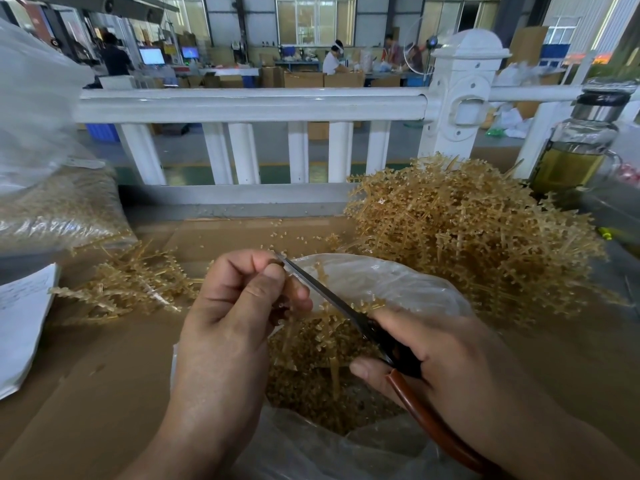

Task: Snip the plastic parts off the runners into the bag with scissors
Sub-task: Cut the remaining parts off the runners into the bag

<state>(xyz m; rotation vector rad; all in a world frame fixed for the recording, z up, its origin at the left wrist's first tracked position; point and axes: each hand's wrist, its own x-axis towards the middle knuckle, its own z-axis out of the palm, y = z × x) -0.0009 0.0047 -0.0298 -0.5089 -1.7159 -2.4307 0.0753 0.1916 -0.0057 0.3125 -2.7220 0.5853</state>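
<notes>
Nearest the camera: clear plastic bag (381, 282) lying open on the brown cardboard-covered worktop (104, 375), mouth up, bottom filled with small tan snipped plastic parts (311, 400).

Right hand (450, 362) wrapped around the scissors (346, 306), the ones with black pivot and reddish-brown handle loops; fingers closed on the handles. Steel blades look together or nearly so, pointing up-left across the bag mouth, tip just past the left fingertips.

Left hand (235, 306) above the bag's left edge, thumb and fingers pinched tight on a tan branching plastic runner (311, 337). The runner hangs down from the pinch into the bag, touching the blades; its lower stem stands among the loose parts.

Left of the hands: a small flat scatter of tan runners (128, 289) on the cardboard; can't tell if they are stripped. Corner of a white printed sheet (20, 320) at the left edge.

Right, just beyond the bag: large heap of tan runners (467, 237), parts still on. A few loose parts sprinkled on the cardboard between the two piles.

Far left: big clear sack of tan pieces (59, 206), a second translucent bag (31, 98) above it. Far right: glass bottle with yellowish liquid and dark cap (581, 150).

Behind the table: white metal railing (249, 102) with a domed post. Beyond it, factory floor with cardboard boxes, monitors, several people at benches, blurred.
</notes>
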